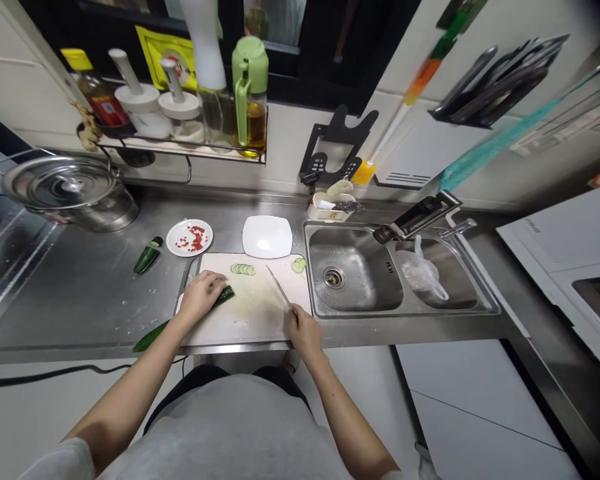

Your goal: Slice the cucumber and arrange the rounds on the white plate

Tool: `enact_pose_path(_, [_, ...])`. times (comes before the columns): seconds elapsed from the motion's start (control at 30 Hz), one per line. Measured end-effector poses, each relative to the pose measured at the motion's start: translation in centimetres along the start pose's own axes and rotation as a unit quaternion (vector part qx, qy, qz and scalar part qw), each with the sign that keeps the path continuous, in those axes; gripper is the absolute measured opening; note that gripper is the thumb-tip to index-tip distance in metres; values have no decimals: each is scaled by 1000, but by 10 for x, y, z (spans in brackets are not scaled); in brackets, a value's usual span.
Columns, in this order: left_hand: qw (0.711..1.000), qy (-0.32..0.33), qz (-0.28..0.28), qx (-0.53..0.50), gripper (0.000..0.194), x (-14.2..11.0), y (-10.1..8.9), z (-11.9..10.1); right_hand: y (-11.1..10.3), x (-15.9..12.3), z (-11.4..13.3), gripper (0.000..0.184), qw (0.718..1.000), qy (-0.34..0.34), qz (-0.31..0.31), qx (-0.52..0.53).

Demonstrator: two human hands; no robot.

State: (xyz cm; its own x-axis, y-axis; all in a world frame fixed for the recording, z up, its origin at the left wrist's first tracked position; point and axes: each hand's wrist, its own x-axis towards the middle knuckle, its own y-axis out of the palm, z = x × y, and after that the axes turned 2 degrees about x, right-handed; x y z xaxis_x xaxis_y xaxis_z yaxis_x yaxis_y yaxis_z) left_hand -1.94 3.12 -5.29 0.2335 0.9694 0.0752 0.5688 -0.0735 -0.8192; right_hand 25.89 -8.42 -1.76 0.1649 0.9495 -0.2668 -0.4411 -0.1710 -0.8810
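A white cutting board point(250, 313) lies on the steel counter in front of me. My left hand point(201, 295) is closed over a long green cucumber point(223, 297) that lies slanted across the board's left side, its tail point(150, 337) sticking out past the counter edge. My right hand point(303, 331) grips the handle of a knife point(279, 287); the blade points up and left, lifted off the cucumber. Cucumber slices point(243, 269) lie at the board's top, and a few more slices point(299, 265) sit at its top right corner.
A small plate with red chopped bits point(189, 238), an empty white square plate point(267, 237) and a cucumber end piece point(147, 256) lie behind the board. A steel pot point(70, 192) stands far left. The double sink point(395, 273) with a plastic bag point(423, 272) is right.
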Motion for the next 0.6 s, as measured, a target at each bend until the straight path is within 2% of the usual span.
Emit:
enact_pose_path(0.13, [999,40,-10,4,27,-25,-2,3,2,2,24,34,996,-16,77,-28])
enact_pose_path(0.33, [997,71,-15,18,29,-32,10,2,8,1,61,35,985,-57,151,-56])
enact_pose_path(0.6, [993,109,-19,50,29,-32,14,5,14,1,81,34,979,-87,171,-63])
